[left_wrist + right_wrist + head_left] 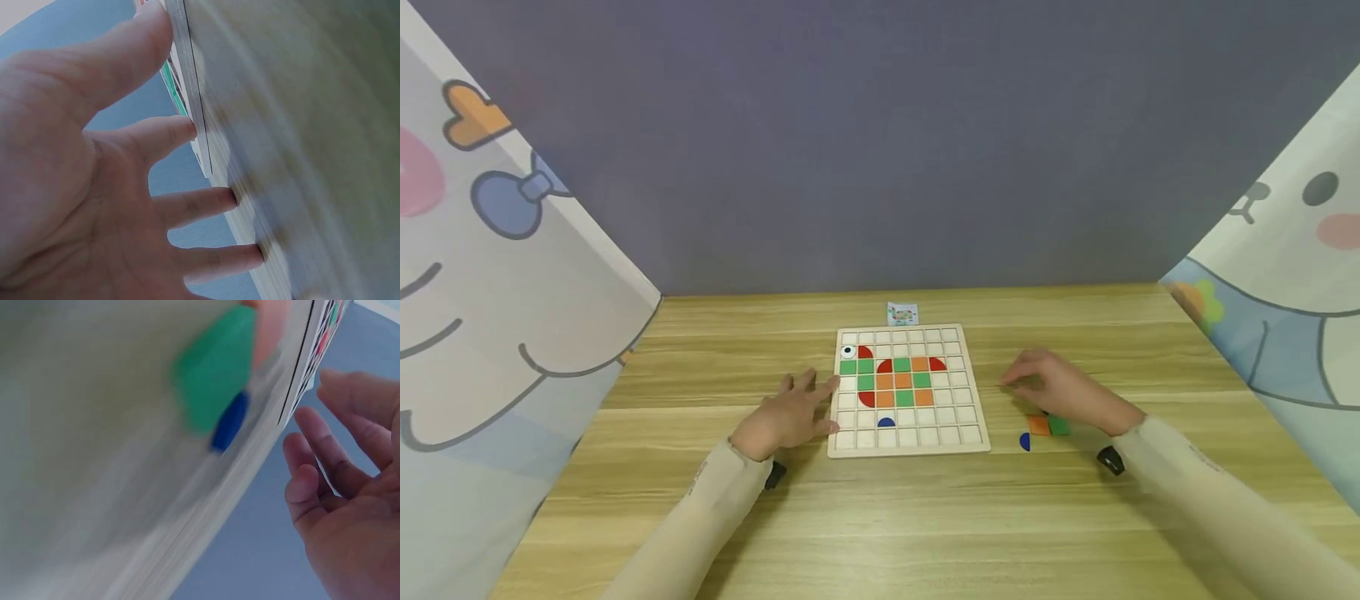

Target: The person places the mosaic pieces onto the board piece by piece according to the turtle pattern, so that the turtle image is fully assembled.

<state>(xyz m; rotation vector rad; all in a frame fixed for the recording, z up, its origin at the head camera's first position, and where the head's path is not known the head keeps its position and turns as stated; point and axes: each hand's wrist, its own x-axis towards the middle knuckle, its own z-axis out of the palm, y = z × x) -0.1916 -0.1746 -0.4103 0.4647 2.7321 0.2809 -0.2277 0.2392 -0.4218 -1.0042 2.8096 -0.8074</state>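
A wooden grid board (951, 435) lies flat on the table, with green, orange and red tiles set in its cells. A white eye tile (847, 352) sits near its upper left, and a blue half-round tile (886, 422) in a lower row. Spread fingers of my left hand (788, 417) rest at the board's left edge, thumb and index touching it. Right of the board, my right hand (1052, 385) hovers above the table, fingers loosely bent, with nothing visible between them. Beneath and beside it lie an orange tile (1039, 426), a green tile (219, 372) and another blue half-round tile (1025, 442).
A small picture card (902, 314) lies behind the board's far edge. The wooden table (880, 525) meets a grey panel (895, 150) at the back. Cartoon-printed panels (490, 333) stand on both sides. A dark piece shows partly under the right hand.
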